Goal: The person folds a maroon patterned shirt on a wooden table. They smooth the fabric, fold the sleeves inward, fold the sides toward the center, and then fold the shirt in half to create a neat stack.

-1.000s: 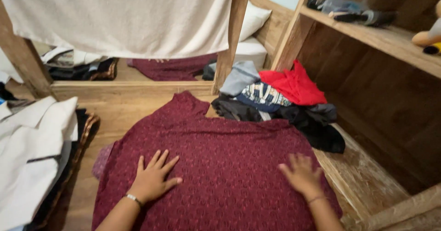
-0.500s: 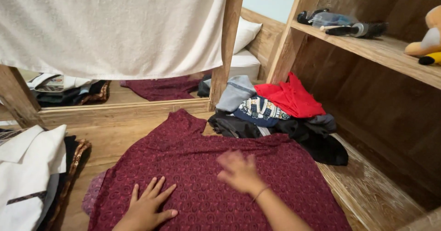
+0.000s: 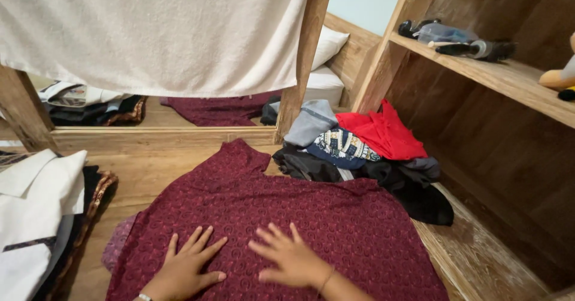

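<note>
A dark red patterned garment (image 3: 299, 211) lies spread flat on the wooden floor in front of me. My left hand (image 3: 185, 265) rests palm down on its near part, fingers apart. Beside it, my right hand (image 3: 290, 258) also presses flat on the cloth, fingers spread and pointing left. The two hands lie close together near the garment's lower middle. Neither hand grips anything.
A heap of clothes (image 3: 359, 151) in red, grey, black and patterned blue sits at the garment's far right. Folded white and dark clothes (image 3: 42, 211) lie at the left. A white towel (image 3: 162, 31) hangs over a mirror (image 3: 173, 112). A wooden shelf (image 3: 497, 73) holds small items on the right.
My right hand has slid left across the garment, from its right edge to beside my left hand. The view has dropped slightly and come closer.
</note>
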